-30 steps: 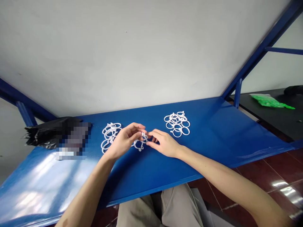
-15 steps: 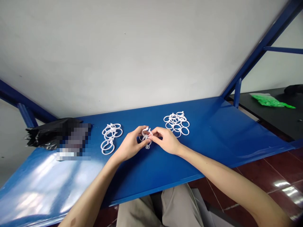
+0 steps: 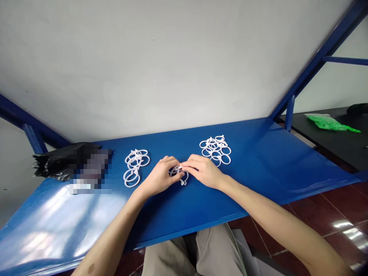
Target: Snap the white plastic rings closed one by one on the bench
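white rings [image 3: 184,183] are gathered between two bare hands near the middle of a blue table [image 3: 244,161]. the left hand [image 3: 161,175] curls round them, its thumb on the near side and its fingers behind. the right hand [image 3: 203,171] pinches a white part of them between thumb and fingertips, close against the left fingers; the fingers hide how many rings are held. to the left lies a loose pile of rings [image 3: 136,171], and farther back on the right sits another heap of rings [image 3: 215,148], overlapping one another. a crumpled black bag [image 3: 54,161] rests at the table's left end, beside a blurred flat thing [image 3: 97,168].
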